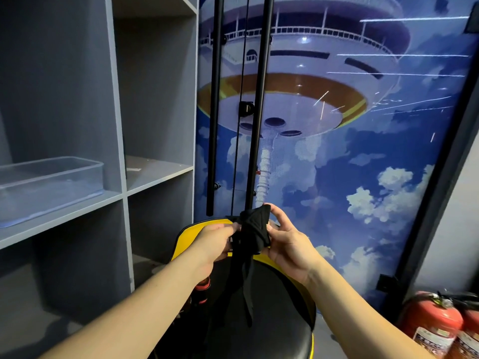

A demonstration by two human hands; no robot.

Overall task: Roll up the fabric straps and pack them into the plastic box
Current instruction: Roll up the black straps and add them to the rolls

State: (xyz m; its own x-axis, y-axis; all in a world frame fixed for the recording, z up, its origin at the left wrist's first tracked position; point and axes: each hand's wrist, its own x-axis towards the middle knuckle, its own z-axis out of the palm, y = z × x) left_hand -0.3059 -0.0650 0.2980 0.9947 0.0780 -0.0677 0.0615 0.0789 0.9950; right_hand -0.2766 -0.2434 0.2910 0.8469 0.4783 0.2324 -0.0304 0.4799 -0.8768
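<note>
A black fabric strap (255, 230) is bunched between both hands at chest height, above a black and yellow chair. Its loose tail hangs down toward the seat. My left hand (216, 242) pinches the strap's left side with curled fingers. My right hand (285, 239) grips the bundle from the right, thumb and fingers wrapped round it. The clear plastic box (49, 187) stands on a grey shelf at the left, about level with my hands, and looks empty.
The grey shelving unit (119, 141) fills the left side. A black and yellow chair (261, 314) is right below my hands. Black vertical poles (215, 107) stand before a blue mural wall. Two red fire extinguishers (435, 322) sit at the lower right.
</note>
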